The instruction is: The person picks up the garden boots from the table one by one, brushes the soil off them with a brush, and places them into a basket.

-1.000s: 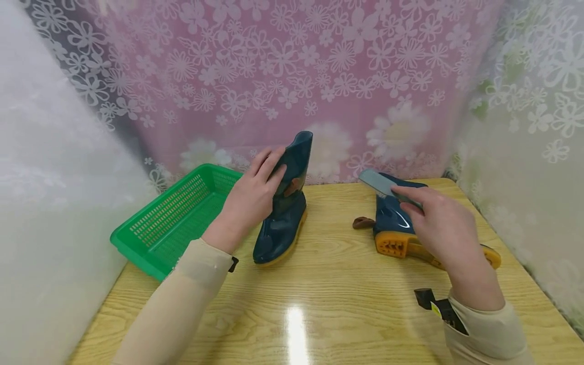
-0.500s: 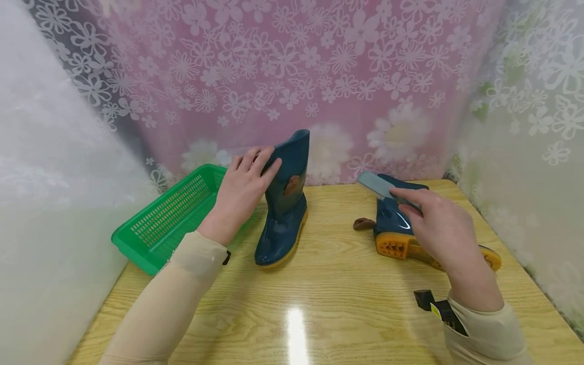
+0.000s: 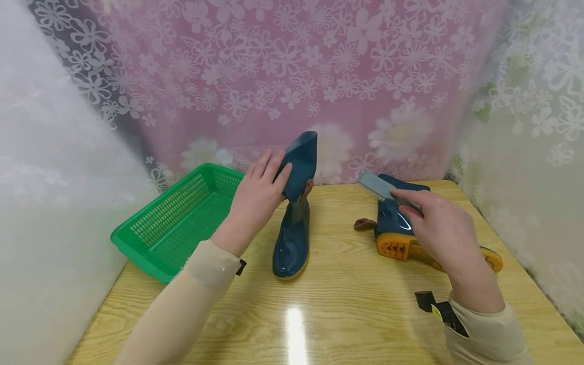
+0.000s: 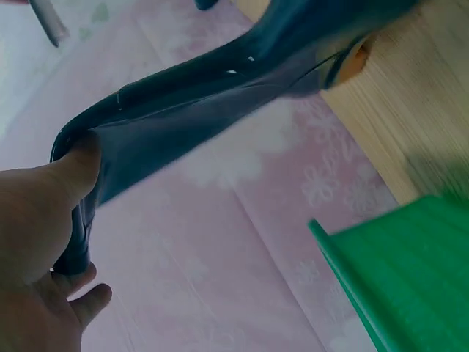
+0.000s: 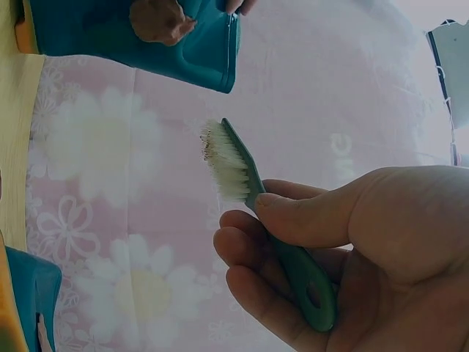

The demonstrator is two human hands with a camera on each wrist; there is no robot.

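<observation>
My left hand grips the top of a dark blue rubber boot standing toe toward me. In the left wrist view the thumb goes inside the boot's opening, with fingers outside. A brown, mud-like lump sticks to the boot's shaft. My right hand holds a grey-green brush by its handle; its white bristles carry brown specks. In the head view the brush overlaps a second blue boot, which lies on its side with its yellow sole toward me.
A green plastic basket stands at the left of the wooden table. Another brown lump shows beside the lying boot's shaft. A pink flowered curtain hangs behind the table, with pale sheets at both sides.
My left hand has turned the standing boot, so its toe has swung right and nearer me and its brown lump has moved to the right edge. The right hand and brush stay nearly still.
</observation>
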